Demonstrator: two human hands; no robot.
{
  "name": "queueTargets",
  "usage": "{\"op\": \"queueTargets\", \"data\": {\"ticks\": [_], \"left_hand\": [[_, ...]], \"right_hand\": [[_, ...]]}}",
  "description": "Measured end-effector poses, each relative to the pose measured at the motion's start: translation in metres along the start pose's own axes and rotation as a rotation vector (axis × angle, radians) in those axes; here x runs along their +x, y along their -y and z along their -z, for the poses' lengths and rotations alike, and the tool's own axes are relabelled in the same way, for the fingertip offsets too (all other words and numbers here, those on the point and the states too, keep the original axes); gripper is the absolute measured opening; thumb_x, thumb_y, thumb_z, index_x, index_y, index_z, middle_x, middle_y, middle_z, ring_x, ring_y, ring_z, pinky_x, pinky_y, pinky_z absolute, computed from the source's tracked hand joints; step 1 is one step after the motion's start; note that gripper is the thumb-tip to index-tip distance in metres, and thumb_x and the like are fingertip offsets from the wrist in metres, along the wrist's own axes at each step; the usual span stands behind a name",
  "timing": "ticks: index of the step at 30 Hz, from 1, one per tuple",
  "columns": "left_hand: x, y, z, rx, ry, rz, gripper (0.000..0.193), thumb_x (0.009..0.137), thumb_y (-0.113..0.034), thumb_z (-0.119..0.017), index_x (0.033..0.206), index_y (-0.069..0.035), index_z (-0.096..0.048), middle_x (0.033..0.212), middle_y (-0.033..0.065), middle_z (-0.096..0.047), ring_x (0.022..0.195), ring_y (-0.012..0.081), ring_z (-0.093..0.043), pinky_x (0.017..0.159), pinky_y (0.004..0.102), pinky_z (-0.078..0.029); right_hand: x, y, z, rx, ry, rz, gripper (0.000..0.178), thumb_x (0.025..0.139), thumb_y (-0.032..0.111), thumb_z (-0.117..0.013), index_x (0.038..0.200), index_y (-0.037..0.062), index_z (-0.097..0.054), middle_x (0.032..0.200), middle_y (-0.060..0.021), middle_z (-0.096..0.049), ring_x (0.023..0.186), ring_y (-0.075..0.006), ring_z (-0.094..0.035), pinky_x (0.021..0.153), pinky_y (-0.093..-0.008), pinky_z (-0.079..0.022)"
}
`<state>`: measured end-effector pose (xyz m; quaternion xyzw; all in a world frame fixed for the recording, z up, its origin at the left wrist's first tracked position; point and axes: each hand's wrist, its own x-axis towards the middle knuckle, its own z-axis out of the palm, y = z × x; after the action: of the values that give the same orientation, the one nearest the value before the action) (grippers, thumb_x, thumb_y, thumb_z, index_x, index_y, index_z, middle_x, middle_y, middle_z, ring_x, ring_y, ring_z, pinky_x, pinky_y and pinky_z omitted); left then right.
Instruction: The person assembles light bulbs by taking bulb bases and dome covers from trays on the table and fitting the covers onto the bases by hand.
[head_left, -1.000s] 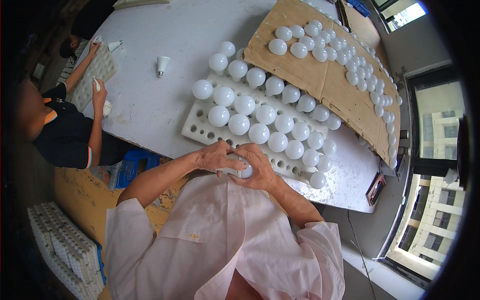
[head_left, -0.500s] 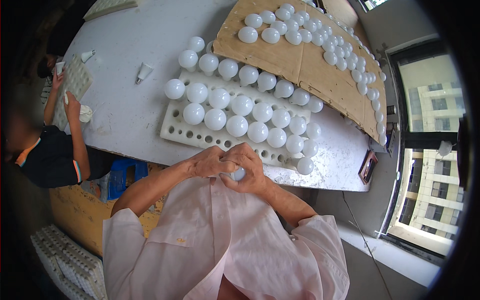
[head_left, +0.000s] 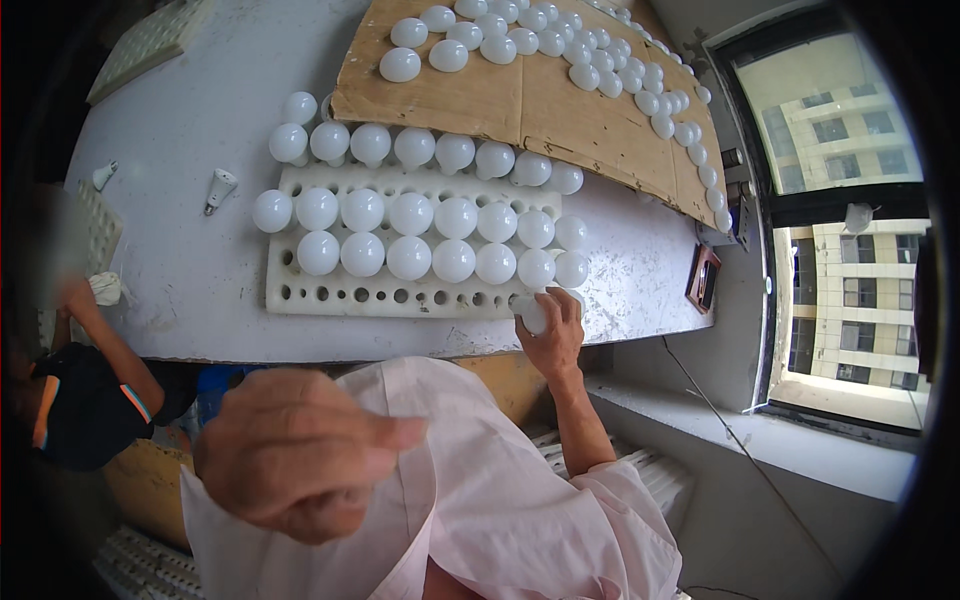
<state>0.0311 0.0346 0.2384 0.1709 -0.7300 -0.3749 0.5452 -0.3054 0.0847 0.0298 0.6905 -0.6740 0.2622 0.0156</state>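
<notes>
My right hand (head_left: 556,335) is wrapped round a white light bulb (head_left: 530,316) at the front right corner of a white foam tray (head_left: 345,308). Its fingers hide part of the bulb and another dome behind. Rows of white-domed bulbs (head_left: 409,258) stand in the tray, while a front row of holes shows bare. My left hand (head_left: 300,455) is raised close to the camera, over my shirt front, away from the tray. Its fingers are curled in and one digit points right; it is slightly blurred, and nothing shows in it.
Many white domes (head_left: 448,56) lie on a brown cardboard sheet (head_left: 480,100) behind the tray. Two loose bulbs, one a bulb with a metal base (head_left: 220,190), lie at left. A co-worker's arm (head_left: 110,350) reaches in at far left. A window (head_left: 845,240) stands at right.
My hands, together around a bulb before, have parted. The right hand has moved to the tray's right corner with a bulb; the left has come up toward the camera. The view has shifted.
</notes>
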Motion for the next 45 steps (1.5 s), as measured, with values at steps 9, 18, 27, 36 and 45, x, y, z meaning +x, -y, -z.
{"op": "queueTargets", "data": {"ticks": [9, 18, 27, 36, 45], "left_hand": [[0.040, -0.069, 0.003, 0.546, 0.017, -0.157, 0.020, 0.086, -0.022, -0.063, 0.075, -0.010, -0.050, 0.076, 0.0028, -0.061, 0.061, 0.0138, -0.061, 0.047, 0.0274, -0.042], [0.025, -0.054, 0.045, 0.726, -0.074, -0.243, 0.016, 0.088, -0.020, -0.056, 0.078, -0.007, -0.052, 0.071, 0.0042, -0.061, 0.058, 0.0143, -0.060, 0.047, 0.0277, -0.042], [-0.034, -0.045, 0.096, 0.823, -0.279, -0.201, 0.013, 0.087, -0.017, -0.050, 0.082, -0.005, -0.054, 0.071, 0.0071, -0.060, 0.056, 0.0177, -0.058, 0.048, 0.0259, -0.042], [-0.163, 0.270, 0.269, 1.027, -0.580, 1.110, 0.055, 0.080, -0.029, -0.069, 0.121, 0.004, -0.051, 0.115, 0.0244, -0.061, 0.103, 0.0323, -0.063, 0.083, 0.0418, -0.051], [-0.186, 0.385, 0.332, 1.264, -0.650, 1.355, 0.081, 0.071, -0.050, -0.072, 0.126, 0.006, -0.049, 0.137, 0.0262, -0.043, 0.132, 0.0360, -0.037, 0.110, 0.0432, -0.031]], "right_hand": [[0.001, -0.001, -0.013, -0.006, 0.116, 0.051, 0.054, 0.066, 0.010, -0.077, 0.116, 0.0106, -0.055, 0.119, -0.0129, -0.046, 0.114, -0.0346, -0.044, 0.095, -0.0460, -0.039], [0.126, 0.027, -0.037, 0.194, -0.024, 0.239, 0.044, 0.068, 0.002, -0.074, 0.109, 0.0089, -0.060, 0.112, -0.0145, -0.055, 0.103, -0.0328, -0.053, 0.085, -0.0413, -0.046], [0.296, 0.086, -0.117, 0.253, 0.000, 0.340, 0.041, 0.072, 0.008, -0.072, 0.111, 0.0096, -0.060, 0.115, -0.0136, -0.056, 0.108, -0.0331, -0.054, 0.090, -0.0415, -0.047], [0.363, 0.134, -0.172, -0.178, 0.174, 0.144, 0.063, 0.071, 0.033, -0.074, 0.127, 0.0129, -0.053, 0.127, -0.0135, -0.050, 0.116, -0.0324, -0.050, 0.096, -0.0426, -0.043], [0.344, 0.126, -0.168, 0.211, 0.293, -0.103, 0.070, 0.075, 0.028, -0.074, 0.134, 0.0074, -0.042, 0.116, -0.0161, -0.056, 0.102, -0.0286, -0.058, 0.083, -0.0400, -0.050]]}}
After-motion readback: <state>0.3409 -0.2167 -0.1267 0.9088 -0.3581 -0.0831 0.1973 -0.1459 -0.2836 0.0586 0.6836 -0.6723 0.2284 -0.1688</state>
